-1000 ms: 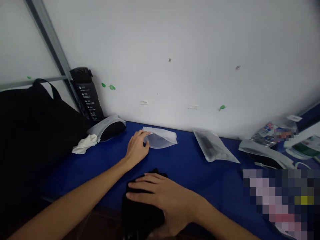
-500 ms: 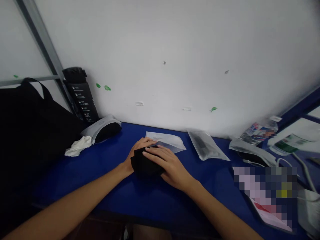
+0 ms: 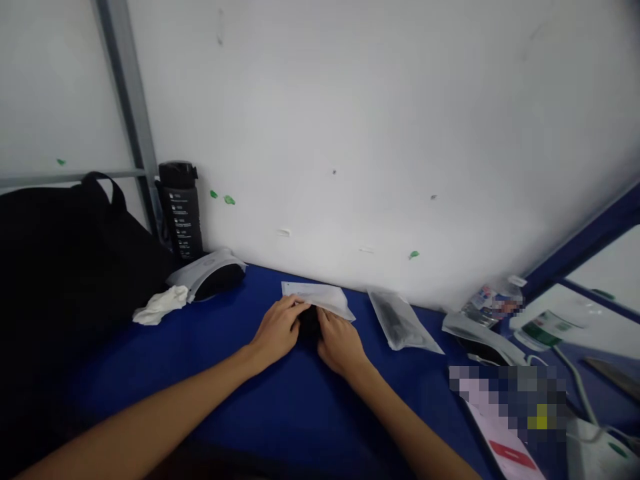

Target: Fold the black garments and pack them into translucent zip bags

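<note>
My left hand and my right hand are close together over the blue desk, fingers bent around a folded black item that looks like soft cloth. Most of it is hidden between the hands. Just beyond lies a frosted plastic bag, its near edge raised over the top of the black item. The fingertips of both hands are at this edge, on the black item. How far the black item reaches into the bag is hidden.
On the left are a black bag, a black water bottle, a crumpled tissue and a frosted pouch with something black inside. To the right are another frosted pouch, a clear bottle and a phone.
Both hands have drawn in around the black item, which is now narrower and against the bag's near edge. The right hand has come off its top to its side. The view has tilted.
</note>
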